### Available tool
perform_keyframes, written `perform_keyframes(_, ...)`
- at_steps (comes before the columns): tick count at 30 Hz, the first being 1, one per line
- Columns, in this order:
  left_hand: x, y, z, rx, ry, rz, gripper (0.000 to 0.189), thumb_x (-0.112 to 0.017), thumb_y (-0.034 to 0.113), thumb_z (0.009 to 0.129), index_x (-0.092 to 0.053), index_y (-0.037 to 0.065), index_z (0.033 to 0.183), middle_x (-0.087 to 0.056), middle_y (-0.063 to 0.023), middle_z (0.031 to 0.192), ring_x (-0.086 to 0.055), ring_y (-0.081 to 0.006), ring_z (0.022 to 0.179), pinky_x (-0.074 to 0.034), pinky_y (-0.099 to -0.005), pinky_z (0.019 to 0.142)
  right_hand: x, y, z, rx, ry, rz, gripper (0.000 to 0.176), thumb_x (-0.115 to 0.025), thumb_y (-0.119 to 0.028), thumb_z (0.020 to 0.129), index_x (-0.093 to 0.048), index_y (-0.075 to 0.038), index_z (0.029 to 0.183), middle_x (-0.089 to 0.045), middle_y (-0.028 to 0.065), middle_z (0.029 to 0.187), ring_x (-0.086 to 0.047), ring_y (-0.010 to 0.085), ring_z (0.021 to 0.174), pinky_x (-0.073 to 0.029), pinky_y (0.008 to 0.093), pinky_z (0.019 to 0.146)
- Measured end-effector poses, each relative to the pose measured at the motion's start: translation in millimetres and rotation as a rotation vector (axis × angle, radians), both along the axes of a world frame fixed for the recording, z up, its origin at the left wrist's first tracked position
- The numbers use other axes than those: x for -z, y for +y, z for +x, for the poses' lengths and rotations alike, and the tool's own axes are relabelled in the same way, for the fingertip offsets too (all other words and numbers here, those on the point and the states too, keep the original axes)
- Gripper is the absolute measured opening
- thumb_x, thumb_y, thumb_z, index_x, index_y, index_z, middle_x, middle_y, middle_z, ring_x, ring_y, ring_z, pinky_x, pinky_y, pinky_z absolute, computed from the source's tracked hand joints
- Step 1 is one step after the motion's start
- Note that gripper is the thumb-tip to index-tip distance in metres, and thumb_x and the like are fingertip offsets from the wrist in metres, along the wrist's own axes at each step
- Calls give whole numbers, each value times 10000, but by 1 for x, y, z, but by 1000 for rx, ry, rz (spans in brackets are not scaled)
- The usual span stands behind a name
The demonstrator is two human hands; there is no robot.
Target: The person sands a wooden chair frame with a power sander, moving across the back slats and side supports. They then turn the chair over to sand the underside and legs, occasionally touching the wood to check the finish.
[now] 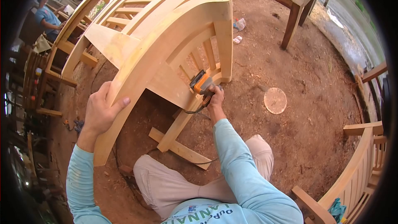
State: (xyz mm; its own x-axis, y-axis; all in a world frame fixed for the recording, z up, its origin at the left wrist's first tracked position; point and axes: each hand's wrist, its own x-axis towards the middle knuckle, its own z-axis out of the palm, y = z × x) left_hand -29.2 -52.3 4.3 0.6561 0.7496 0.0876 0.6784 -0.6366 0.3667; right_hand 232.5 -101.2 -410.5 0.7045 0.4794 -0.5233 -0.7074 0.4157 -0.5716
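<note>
A pale wooden bench frame [166, 41] with a broad curved board and slats rises before me. My left hand [101, 110] grips the board's near left edge, thumb on its face and fingers round the far side. In my right hand [215, 98] is an orange and black power sander [200, 82], held against or very close to the inner side of the frame by the lower ends of the slats. Whether its pad touches the wood is hidden. A dark cord trails from the sander down past my knees.
Wood pieces [182, 149] lie under the frame. A round wooden disc [275, 101] rests on the dirt floor [306, 83]. Dark wooden furniture [296, 12] stands behind, another slatted bench [348, 178] at lower right. A person in blue [47, 18] is at far left.
</note>
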Motion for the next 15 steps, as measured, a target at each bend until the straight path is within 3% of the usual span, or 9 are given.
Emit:
perform_keyframes(9, -3, -3, 4, -1, 16, -3, 471, -801, 344, 886, -670, -24, 1150, -758, -192, 943, -753, -297, 860, -566, -391, 790, 11, 21, -6, 118, -115, -88, 402, -686, -139, 781, -539, -59, 1146, -617, 94, 822, -613, 246, 546, -530, 396, 457)
perform_keyframes(12, -5, -3, 4, 0, 2, -20, 457, -804, 329, 885, -670, -23, 1145, -757, -189, 944, -751, -287, 859, -565, -388, 789, -11, 11, -6, 65, -58, -116, 503, -722, -121, 760, -552, -19, 1223, -665, 85, 933, -671, 197, 808, -586, 344, 743)
perform_keyframes(15, -5, -3, 5, 3, -3, -31, 443, -806, 309, 885, -671, -23, 1146, -757, -190, 950, -751, -281, 865, -565, -387, 793, -14, 17, -8, 115, -130, -116, 522, -736, -141, 766, -548, -22, 1238, -664, 92, 945, -669, 195, 789, -585, 347, 721)
